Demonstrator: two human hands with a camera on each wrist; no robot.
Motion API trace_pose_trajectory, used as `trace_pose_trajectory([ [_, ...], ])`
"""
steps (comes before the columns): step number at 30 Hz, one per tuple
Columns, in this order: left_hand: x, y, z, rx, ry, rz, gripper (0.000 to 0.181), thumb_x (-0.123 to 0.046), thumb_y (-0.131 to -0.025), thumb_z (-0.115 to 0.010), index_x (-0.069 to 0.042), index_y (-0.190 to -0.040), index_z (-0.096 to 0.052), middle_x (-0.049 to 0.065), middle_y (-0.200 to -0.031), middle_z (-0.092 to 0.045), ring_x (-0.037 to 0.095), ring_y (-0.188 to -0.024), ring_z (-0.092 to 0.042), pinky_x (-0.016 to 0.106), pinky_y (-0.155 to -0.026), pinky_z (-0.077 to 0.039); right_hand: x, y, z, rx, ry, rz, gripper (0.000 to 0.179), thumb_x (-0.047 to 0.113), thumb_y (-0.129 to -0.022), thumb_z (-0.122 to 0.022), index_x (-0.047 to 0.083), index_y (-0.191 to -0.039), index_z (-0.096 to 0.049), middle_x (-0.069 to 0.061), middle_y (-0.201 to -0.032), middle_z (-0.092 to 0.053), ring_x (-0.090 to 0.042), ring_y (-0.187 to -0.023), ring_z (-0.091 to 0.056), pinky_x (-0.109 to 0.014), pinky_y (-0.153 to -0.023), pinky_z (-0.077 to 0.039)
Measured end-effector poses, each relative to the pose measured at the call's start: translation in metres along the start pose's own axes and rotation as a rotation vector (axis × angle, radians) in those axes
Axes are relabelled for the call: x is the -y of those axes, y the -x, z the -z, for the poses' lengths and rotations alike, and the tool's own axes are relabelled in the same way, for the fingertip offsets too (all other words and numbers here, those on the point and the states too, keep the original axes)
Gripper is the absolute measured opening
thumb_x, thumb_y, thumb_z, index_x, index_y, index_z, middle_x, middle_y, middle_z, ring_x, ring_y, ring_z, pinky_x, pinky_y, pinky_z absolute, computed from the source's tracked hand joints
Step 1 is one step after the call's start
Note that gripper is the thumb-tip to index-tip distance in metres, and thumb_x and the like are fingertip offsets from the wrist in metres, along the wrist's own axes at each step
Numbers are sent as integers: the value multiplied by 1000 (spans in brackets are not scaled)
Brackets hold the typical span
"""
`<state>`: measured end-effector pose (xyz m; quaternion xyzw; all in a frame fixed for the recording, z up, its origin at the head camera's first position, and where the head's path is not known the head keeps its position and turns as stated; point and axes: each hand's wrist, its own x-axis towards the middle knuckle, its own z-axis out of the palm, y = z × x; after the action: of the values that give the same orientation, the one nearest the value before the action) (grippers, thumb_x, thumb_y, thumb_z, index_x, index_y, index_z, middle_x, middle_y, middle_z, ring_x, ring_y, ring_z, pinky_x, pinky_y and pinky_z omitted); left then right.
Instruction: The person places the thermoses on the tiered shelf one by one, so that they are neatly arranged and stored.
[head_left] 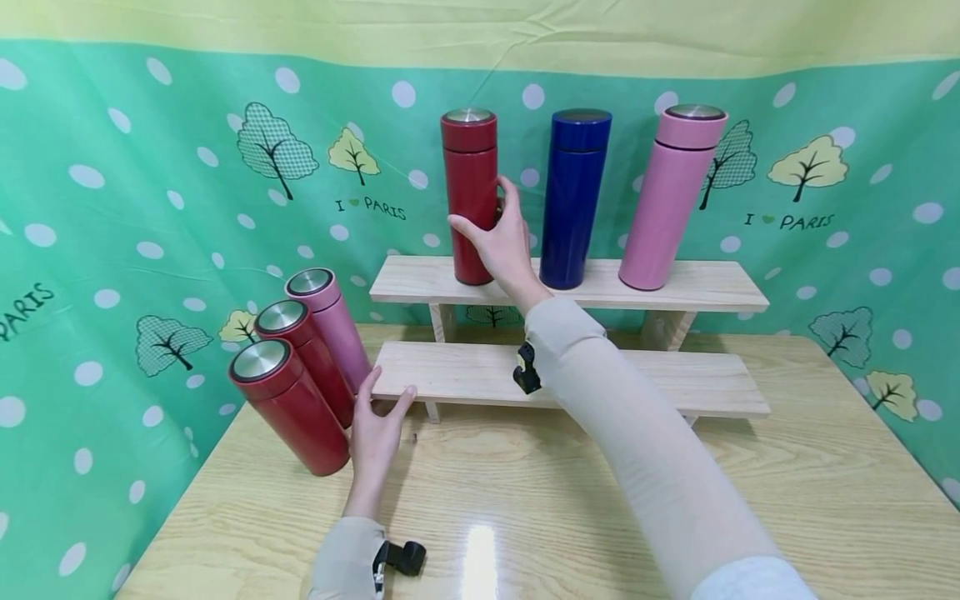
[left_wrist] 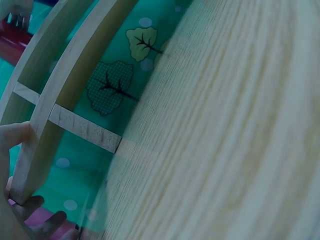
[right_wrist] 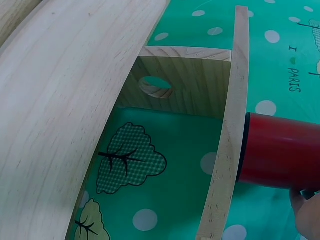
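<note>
My right hand grips a red thermos around its middle, thumb across the front and fingers at the right side. That thermos stands upright at the left of the upper wooden shelf; its base meets the board in the right wrist view. A blue thermos and a pink thermos stand to its right. My left hand is at the left corner of the lower shelf, thumb touching the front edge and loosely spread fingers by the end.
On the table at left, a pink thermos, a red thermos and another red thermos stand in a row close to my left hand. A green patterned cloth hangs behind and at both sides.
</note>
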<state>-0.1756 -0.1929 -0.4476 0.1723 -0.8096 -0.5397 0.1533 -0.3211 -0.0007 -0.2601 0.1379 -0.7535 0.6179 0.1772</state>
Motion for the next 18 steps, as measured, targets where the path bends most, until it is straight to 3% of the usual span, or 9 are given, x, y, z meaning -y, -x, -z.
trace_pose_trajectory([
  [18, 0, -1, -1, 2, 2, 4, 78, -56, -84, -73, -31, -150, -41, 10, -153, -40, 33, -136, -42, 62, -105, -26, -3, 0, -2, 42, 16, -6, 88, 37, -90, -74, 21, -156, -18, -2, -142, -49, -14, -122, -51, -35, -100, -46],
])
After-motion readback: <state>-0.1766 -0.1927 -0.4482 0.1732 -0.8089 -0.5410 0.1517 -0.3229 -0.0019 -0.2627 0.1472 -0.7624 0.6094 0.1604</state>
